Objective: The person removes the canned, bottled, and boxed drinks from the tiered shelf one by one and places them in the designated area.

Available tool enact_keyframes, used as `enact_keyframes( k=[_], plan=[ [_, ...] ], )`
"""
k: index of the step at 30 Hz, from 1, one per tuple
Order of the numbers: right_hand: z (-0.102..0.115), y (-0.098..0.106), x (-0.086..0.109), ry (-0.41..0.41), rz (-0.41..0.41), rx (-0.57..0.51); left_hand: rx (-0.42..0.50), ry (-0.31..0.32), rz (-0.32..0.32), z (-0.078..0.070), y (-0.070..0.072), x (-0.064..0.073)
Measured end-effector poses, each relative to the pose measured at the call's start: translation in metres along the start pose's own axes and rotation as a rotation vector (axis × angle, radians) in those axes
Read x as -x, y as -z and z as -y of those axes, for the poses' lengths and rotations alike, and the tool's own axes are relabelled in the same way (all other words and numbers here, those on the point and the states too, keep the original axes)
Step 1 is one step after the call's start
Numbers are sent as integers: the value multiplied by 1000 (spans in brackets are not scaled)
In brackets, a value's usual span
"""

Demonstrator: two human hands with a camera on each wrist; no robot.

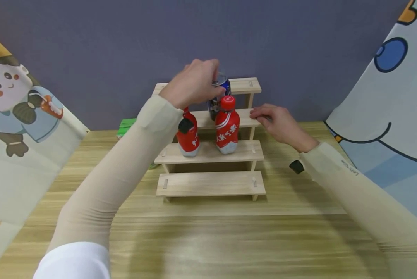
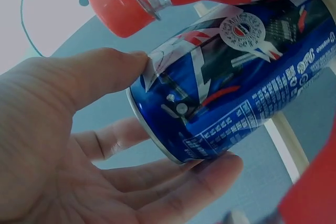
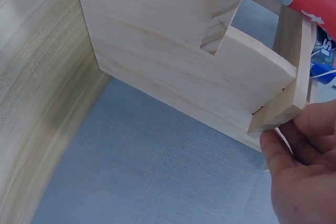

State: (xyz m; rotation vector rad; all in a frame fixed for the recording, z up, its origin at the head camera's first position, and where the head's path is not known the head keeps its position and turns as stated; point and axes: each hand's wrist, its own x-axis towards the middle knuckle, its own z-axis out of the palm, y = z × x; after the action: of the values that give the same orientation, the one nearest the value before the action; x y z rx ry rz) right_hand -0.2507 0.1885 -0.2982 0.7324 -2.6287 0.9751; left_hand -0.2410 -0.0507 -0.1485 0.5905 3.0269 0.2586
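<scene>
In the head view, a stepped wooden rack (image 1: 208,185) stands against the back wall. My left hand (image 1: 196,83) holds a blue Pepsi can (image 2: 220,87) near its upper end, thumb on one side and fingers on the other. The can is upright over the third step, partly hidden behind a red bottle (image 1: 227,130). Another red bottle (image 1: 188,137) shares the second step, partly covered by my left wrist. My right hand (image 1: 276,122) grips the right end of the third step, as the right wrist view shows with its fingers (image 3: 275,150) at the board's edge.
A green box (image 1: 126,126) sits left of the rack, partly behind my left forearm. The rack stands on a wood-grain table (image 1: 208,244). A grey wall (image 1: 124,50) rises behind, and printed cartoon panels (image 1: 379,116) flank both sides.
</scene>
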Motion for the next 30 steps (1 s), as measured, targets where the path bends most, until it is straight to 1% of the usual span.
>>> enact_keyframes(
  k=[7,17,25,30],
  plan=[
    [0,0,1,-10,8,-17,16,-29,-2,-3,-2,-2],
    [1,2,0,-8,12,-23,25,-49,-7,-5,-4,-9],
    [2,2,0,1,2,-26,55,-47,0,-4,-5,-13],
    [2,2,0,-6,5,-29,66,-48,-27,-2,-5,-11]
  ],
)
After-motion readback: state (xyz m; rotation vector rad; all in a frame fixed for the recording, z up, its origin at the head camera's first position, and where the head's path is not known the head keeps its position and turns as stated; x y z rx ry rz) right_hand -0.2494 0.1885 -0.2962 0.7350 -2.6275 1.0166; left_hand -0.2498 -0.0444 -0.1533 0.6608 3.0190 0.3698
